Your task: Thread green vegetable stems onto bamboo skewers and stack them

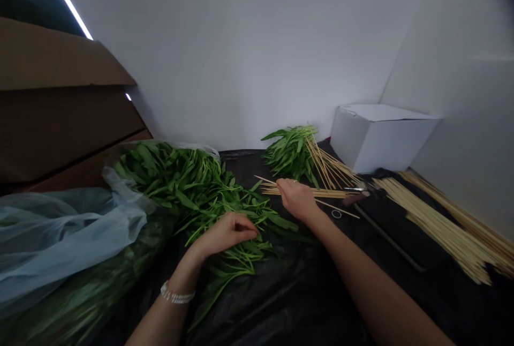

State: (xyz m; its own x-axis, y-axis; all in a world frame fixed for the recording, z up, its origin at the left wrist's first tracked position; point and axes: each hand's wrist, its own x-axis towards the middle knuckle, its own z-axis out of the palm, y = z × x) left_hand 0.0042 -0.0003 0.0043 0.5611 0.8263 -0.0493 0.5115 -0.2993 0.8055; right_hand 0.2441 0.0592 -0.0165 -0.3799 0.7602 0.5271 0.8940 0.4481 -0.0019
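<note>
1. Right hand: its fingers are drawn narrow, pinching what looks like a single stick that slants across the others beneath it.
2. Left hand: thumb and forefinger curl close together above the greens; I cannot tell whether a stem sits between them.
3. Just under the right hand lie loose sticks, roughly side by side. The greens spread beneath and around the left hand, on the black sheet.
4. Step in hand, as I judge it: the right hand is taking up one stick while the left sorts among the leaves.
5. The next move seems to call for a light pinch that frees that stick from its neighbours, and left fingertips that part the stems without bruising them.
6. Farther off, beyond the right hand, a bunch of leaves lies against fanned-out sticks; whether they are joined is hard to see.
7. Outermost: a plastic bag beside the greens, a small ring near the right wrist, more sticks at far right, and a white box behind.
</note>
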